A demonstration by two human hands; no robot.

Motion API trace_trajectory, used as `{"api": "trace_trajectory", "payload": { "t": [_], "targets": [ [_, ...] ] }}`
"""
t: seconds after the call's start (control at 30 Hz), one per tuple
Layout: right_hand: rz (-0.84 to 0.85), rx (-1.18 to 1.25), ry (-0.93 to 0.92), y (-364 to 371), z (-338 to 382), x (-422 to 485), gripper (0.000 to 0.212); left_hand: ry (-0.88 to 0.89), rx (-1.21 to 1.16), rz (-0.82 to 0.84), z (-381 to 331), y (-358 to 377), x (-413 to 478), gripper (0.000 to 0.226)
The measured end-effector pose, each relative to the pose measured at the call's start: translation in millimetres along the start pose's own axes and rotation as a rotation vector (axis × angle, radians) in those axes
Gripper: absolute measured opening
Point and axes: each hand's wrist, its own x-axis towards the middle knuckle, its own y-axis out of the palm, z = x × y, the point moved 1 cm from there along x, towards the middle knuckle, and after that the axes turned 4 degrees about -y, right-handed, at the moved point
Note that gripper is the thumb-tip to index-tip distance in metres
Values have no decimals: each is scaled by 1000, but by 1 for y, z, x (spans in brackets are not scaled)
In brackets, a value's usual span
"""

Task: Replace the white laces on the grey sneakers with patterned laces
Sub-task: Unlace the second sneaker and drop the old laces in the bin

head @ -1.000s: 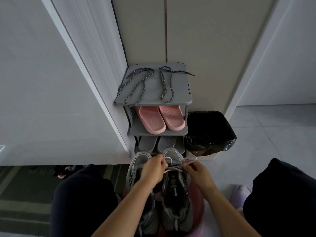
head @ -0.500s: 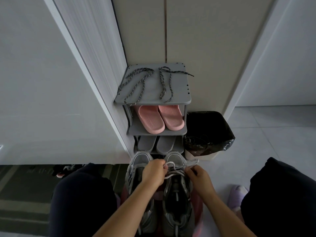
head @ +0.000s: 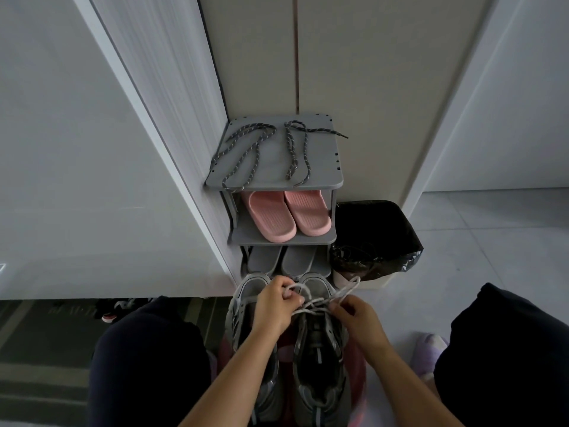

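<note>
Two grey sneakers stand side by side between my knees, the right sneaker [head: 320, 365] and the left sneaker [head: 246, 291], toes pointing away from me. My left hand [head: 274, 306] grips a loop of the white lace [head: 345, 291] above the right sneaker's toe end. My right hand [head: 354, 315] pinches another strand of the same lace on the right side. Loose lace loops stick up between the hands. Two patterned grey laces [head: 246, 152] lie on top of the grey shoe rack [head: 323, 180].
Pink slippers [head: 286, 217] sit on the rack's middle shelf, grey slippers [head: 280, 260] below. A bin with a black bag [head: 372, 238] stands right of the rack. White panels rise at left and behind. My dark-clothed knees flank the sneakers; tiled floor at right.
Both hands stayed at the toe end of the right sneaker; the white lace has been drawn out further, with longer loose loops between the hands.
</note>
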Motion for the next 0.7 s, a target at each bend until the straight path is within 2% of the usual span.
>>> {"api": "trace_trajectory", "payload": {
  "t": [0.07,0.2,0.33,0.53,0.7],
  "targets": [
    [4,24,17,-2,-1,0,6,-39,-77,18,-1,0,-1,23],
    [-9,-2,20,1,-1,-3,13,-15,166,43,1,4,-1,14],
    [-11,-29,13,-1,-3,-4,21,-3,204,36,-2,-1,1,16],
    [-28,-76,17,-4,-4,-2,30,-108,-101,-112,-6,-57,15,16],
    [0,-53,30,-3,-4,0,24,-126,-251,41,-15,-25,4,12]
  ]
}}
